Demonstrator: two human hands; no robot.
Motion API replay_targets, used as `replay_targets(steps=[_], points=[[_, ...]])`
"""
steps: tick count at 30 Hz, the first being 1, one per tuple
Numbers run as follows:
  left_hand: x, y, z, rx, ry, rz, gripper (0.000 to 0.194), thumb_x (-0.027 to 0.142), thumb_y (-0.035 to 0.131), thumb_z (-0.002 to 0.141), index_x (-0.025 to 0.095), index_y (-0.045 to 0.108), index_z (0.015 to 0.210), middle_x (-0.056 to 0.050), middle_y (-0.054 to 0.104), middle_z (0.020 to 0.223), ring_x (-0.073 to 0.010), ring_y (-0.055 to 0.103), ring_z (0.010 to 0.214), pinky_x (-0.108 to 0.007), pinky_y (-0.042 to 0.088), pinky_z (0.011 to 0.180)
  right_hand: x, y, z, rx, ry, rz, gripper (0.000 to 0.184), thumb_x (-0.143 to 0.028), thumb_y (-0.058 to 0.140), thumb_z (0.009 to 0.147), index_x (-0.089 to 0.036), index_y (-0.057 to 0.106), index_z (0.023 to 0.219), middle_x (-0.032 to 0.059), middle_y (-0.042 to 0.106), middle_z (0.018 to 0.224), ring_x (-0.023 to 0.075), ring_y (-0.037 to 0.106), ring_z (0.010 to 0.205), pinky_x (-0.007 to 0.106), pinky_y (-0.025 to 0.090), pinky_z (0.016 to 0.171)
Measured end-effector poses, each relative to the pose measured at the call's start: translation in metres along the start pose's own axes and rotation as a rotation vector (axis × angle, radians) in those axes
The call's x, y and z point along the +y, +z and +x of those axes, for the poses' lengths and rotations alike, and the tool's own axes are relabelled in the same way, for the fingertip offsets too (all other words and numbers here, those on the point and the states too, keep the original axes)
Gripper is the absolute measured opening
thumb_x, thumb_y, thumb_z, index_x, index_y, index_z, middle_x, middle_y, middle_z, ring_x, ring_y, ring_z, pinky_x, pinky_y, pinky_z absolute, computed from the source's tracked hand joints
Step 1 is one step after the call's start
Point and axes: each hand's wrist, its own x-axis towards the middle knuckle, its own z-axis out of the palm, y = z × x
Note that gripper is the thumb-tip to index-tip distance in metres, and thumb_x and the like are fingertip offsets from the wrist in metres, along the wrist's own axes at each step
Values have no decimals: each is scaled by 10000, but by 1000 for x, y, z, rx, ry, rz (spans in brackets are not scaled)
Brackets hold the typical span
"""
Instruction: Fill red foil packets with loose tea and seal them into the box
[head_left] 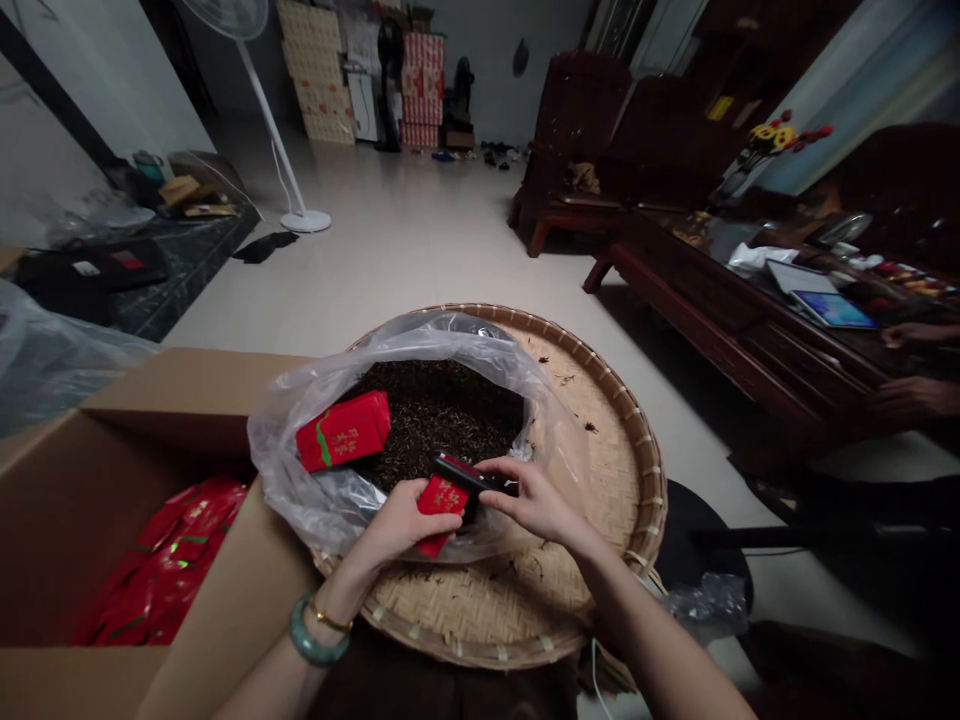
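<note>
My left hand (420, 517) is closed on a small red packet (442, 503) with gold characters, thumb across its front. In my right hand (532, 497) is a slim black handheld bag sealer (461, 470), lying across the packet's upper end; fingers and thumb pinch its right end. Both hands are over the near rim of a clear plastic bag (289, 500), which stands open and holds dark loose tea leaves (450, 400). A stack of red packets (345, 432) with a green stripe rests on the leaves at the left.
The bag sits on a round woven bamboo tray (615, 440) with scattered leaf bits. To the left, an open cardboard box (217, 590) contains several filled red packets (169, 565). A white fan (306, 220), a dark wooden table (690, 290) and another person's hand (919, 398) are farther off.
</note>
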Motion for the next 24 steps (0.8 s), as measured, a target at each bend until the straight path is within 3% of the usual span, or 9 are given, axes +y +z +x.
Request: replay_targets(steps=[24], points=[[7, 0, 0, -33, -38, -42, 347, 314, 788, 558, 115, 661, 813, -57, 723, 739, -174, 644, 572, -277, 508, 546, 5, 0, 0, 31, 20, 129, 294, -263, 654, 756, -188, 655, 1040, 61, 704, 1011, 212, 638, 920, 364, 495, 847]])
